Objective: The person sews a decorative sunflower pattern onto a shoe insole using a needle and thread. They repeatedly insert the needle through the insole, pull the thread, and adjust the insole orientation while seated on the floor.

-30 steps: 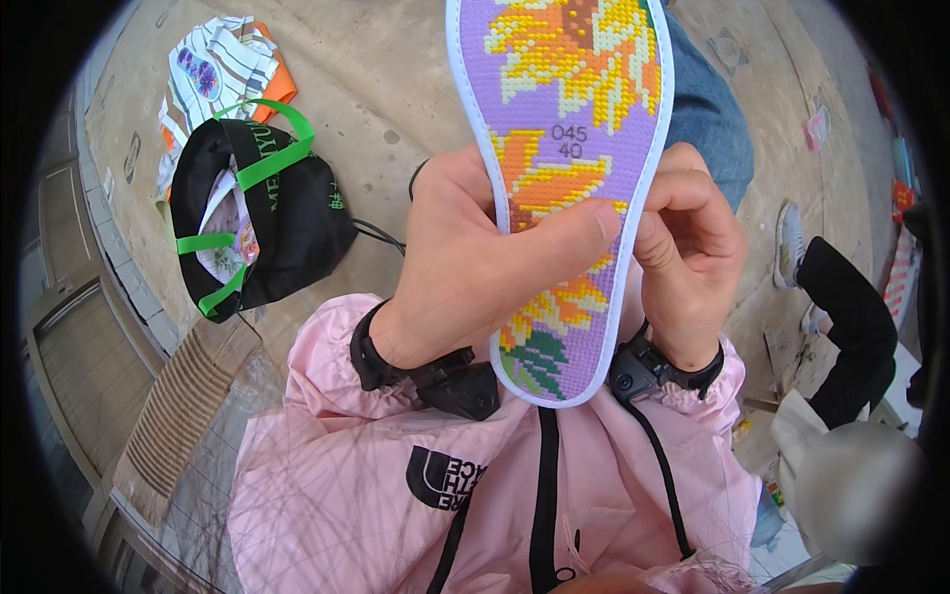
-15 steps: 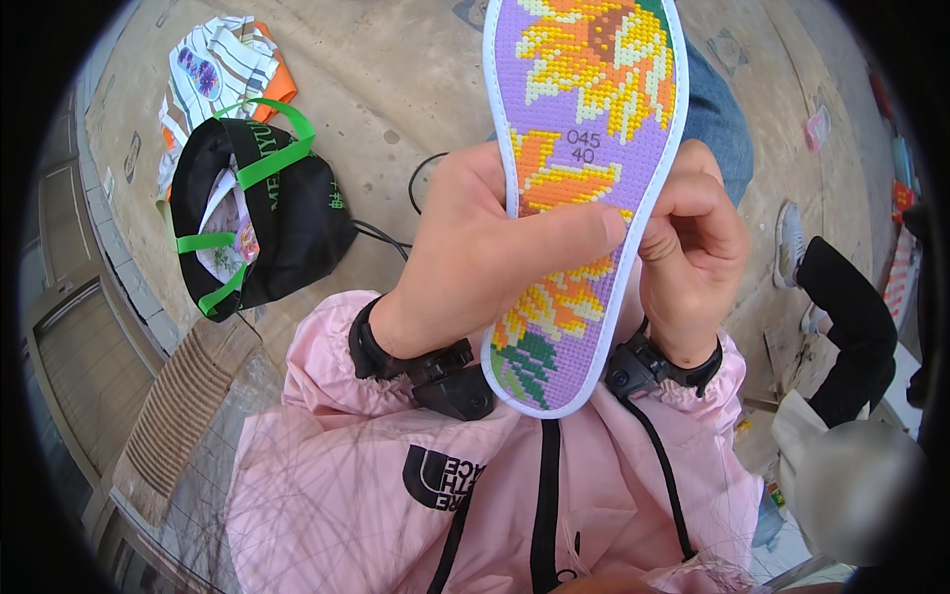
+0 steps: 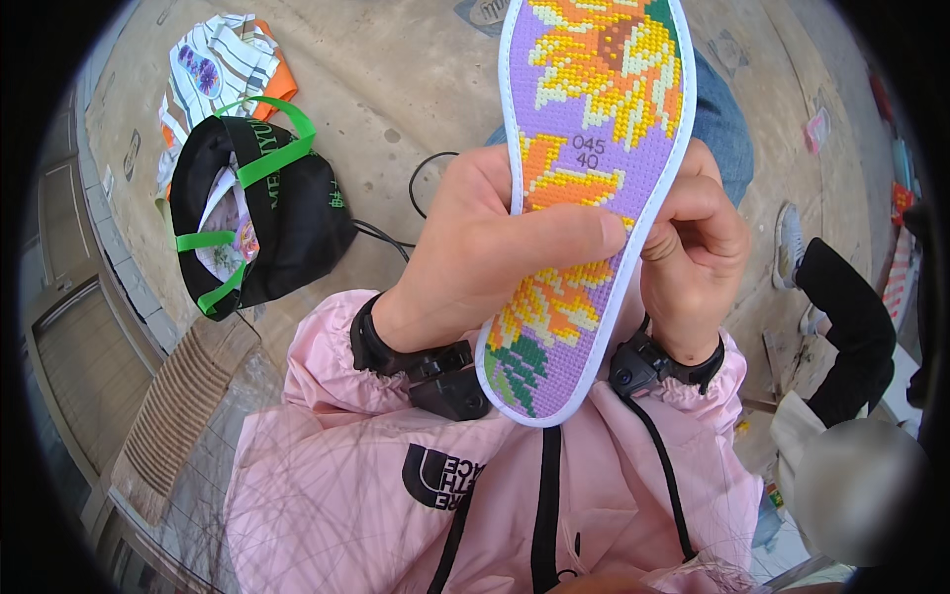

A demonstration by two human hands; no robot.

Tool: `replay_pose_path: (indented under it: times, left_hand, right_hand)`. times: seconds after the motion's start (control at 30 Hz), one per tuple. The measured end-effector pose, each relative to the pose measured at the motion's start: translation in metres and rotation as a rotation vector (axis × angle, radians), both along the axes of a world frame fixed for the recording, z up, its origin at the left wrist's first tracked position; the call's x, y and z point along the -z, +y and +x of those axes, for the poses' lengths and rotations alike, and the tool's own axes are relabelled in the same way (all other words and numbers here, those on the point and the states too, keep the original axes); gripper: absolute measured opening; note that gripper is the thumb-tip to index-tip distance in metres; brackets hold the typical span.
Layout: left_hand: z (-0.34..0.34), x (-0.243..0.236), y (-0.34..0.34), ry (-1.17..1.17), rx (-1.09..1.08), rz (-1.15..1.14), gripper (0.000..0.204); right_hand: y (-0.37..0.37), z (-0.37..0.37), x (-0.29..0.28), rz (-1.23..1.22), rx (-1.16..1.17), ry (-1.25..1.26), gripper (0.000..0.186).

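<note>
"Where is the insole (image 3: 584, 183)?"

"Held up in front of the pink jacket (image 3: 614, 495), nearly upright in the view and leaning a little to the right at the top, its sunflower stitching toward the wearer. The rounded narrow end hangs just above the jacket's middle, and the wide end runs out of the top of the view."

"And the hands?"

"The left hand (image 3: 475, 247) grasps it: the thumb lies flat across the patterned face, the other fingers out of sight behind. The right hand (image 3: 701, 238) has its thumb and curled forefinger brought together at the white binding on the right side. Whether they pinch that rim or some tiny thing beside it, one cannot tell."

"What makes this hold work well?"

"Let the left hand bear the weight, probably. Its thumb reaches nearly to the right rim, so it can brace the panel close to where the right fingertips are. Even pressure seems best; a hard squeeze would likely buckle the narrow waist."

"And the right hand?"

"Light and precise, fingertips at the binding rather than over the stitches, where a nail could snag a strand. It also pays to hold the lower end clear of the black wrist devices (image 3: 450, 394) and the drawcord (image 3: 665, 470)."

"Anything close by?"

"A black bag (image 3: 307, 228) with green handles stands on the ground, to the left."
</note>
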State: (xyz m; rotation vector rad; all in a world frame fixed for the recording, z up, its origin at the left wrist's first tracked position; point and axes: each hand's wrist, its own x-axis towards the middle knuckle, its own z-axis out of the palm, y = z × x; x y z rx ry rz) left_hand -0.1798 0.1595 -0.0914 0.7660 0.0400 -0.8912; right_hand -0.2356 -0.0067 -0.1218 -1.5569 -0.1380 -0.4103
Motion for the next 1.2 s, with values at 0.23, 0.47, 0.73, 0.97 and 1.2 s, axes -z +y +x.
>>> replay_pose_path:
  times: [0.23, 0.47, 0.73, 0.97, 1.2]
  left_hand:
    - [-0.003, 0.002, -0.004, -0.043, -0.038, 0.026, 0.028]
    - [0.003, 0.009, 0.004, -0.024, -0.013, -0.015, 0.028]
    - [-0.002, 0.008, -0.005, -0.289, -0.157, 0.278, 0.027]
    - [-0.009, 0.023, -0.018, -0.528, -0.328, 0.363, 0.023]
    - [0.019, 0.049, -0.003, -0.672, -0.467, 0.688, 0.018]
  right_hand:
    - [0.002, -0.001, -0.002, -0.032, -0.006, -0.008, 0.006]
    - [0.005, -0.001, -0.003, 0.276, -0.053, 0.163, 0.020]
    - [0.007, 0.006, -0.006, 0.000, 0.148, 0.039, 0.025]
    - [0.000, 0.016, -0.008, -0.608, 0.251, -0.297, 0.010]
    - [-0.034, -0.019, -0.054, 0.194, 0.067, -0.208, 0.005]
